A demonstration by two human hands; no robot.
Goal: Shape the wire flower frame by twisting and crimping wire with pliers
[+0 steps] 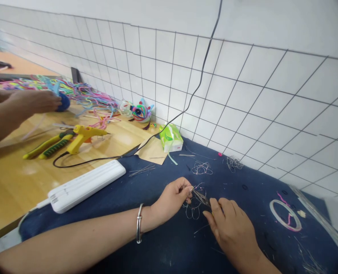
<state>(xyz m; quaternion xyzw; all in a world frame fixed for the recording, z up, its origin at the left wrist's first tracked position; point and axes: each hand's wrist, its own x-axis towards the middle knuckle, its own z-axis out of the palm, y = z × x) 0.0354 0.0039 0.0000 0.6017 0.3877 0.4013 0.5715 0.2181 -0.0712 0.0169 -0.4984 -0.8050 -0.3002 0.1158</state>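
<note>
Near the middle of the dark blue cloth, my left hand [176, 196] pinches a thin wire frame [193, 211] bent into several loops. My right hand [231, 224] is closed round the handles of a pair of pliers [201, 198]. The pliers' jaws meet the wire right at my left fingertips; whether they grip it is too small to tell. Behind my hands lies another looped wire shape [202, 168] with pinkish bits on it. A tangled bundle of wire [234, 163] rests farther back, by the wall grid.
A white power strip [87, 186] lies left of my hands. Beyond it are a yellow glue gun [84, 137], green-yellow pliers [50, 146] and a tissue pack [171, 137]. Another person's hands [34, 102] hold something blue. At right are a white ring [285, 215] and long wires [323, 220].
</note>
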